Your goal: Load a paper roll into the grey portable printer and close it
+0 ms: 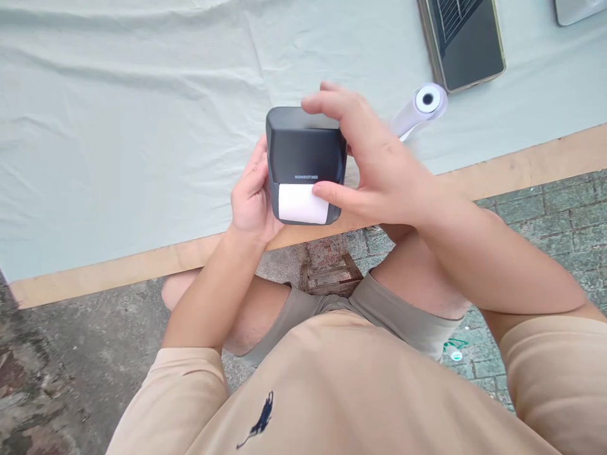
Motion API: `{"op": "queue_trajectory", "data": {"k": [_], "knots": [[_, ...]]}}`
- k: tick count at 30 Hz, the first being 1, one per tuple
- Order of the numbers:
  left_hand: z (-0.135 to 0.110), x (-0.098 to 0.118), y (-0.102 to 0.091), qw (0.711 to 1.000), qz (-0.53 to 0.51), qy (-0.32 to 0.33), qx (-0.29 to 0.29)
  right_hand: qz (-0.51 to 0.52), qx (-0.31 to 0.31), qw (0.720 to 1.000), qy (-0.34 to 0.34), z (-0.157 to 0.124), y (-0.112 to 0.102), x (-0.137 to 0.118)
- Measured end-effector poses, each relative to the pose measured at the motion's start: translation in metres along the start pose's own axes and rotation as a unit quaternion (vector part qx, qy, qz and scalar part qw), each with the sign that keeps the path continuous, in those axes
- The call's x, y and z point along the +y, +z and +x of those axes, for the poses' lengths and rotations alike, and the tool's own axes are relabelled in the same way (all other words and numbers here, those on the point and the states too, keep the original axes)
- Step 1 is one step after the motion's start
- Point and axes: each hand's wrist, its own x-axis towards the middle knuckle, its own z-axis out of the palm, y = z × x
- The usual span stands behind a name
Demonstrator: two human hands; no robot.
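My left hand (253,201) is closed around the left side and underside of a black label printer (306,151) marked NIIMBOT. White label paper (298,203) shows at the printer's lower front. Over the printer's right side reaches my right hand (365,142), slightly blurred, its thumb and fingers spread apart. The thumb tip lies over the white paper, and the index finger is at the top edge. The fingers of my left hand behind the printer are hidden.
A loose roll of white paper (422,107) lies on the pale tablecloth (142,126), right of my right hand. Farther back is a laptop-like device (467,44), and a grey object (578,9) sits in the corner. The table's tan edge (142,268) runs above my knees.
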Motion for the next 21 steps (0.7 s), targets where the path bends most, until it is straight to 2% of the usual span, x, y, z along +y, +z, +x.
{"op": "queue_trajectory", "data": {"k": [3,4,6,8,10,12,13,16,19,21], "knots": [[0.006,-0.007,-0.005,0.999,0.025,0.037,-0.014,-0.057,0.002,0.998,-0.007,-0.003,-0.011,-0.001],[0.008,-0.009,-0.007,0.998,0.033,0.043,-0.018,-0.080,0.025,0.996,-0.006,-0.004,-0.013,-0.003],[0.011,-0.013,-0.008,0.998,0.036,0.048,-0.015,-0.115,0.113,0.987,0.004,-0.005,-0.014,-0.009],[0.012,-0.013,-0.007,0.998,0.037,0.051,-0.018,-0.082,0.212,0.974,0.016,-0.004,-0.010,-0.015],[0.012,-0.011,-0.004,0.997,0.043,0.052,-0.035,0.013,0.240,0.971,0.005,-0.003,-0.005,-0.018],[0.011,-0.009,0.000,0.996,0.048,0.036,-0.058,0.073,0.204,0.976,-0.031,-0.002,-0.002,-0.017],[0.010,-0.007,0.001,0.997,0.044,0.028,-0.065,0.067,0.185,0.980,-0.038,-0.001,-0.001,-0.016],[0.010,-0.006,0.002,0.996,0.030,0.017,-0.088,-0.036,0.155,0.987,0.010,0.002,-0.004,-0.010],[0.009,-0.008,-0.002,0.993,0.020,0.032,-0.108,-0.153,0.080,0.981,0.085,0.004,-0.008,-0.008],[0.009,-0.011,-0.006,0.992,0.017,0.043,-0.121,-0.216,0.032,0.970,0.107,0.003,-0.009,-0.010]]}}
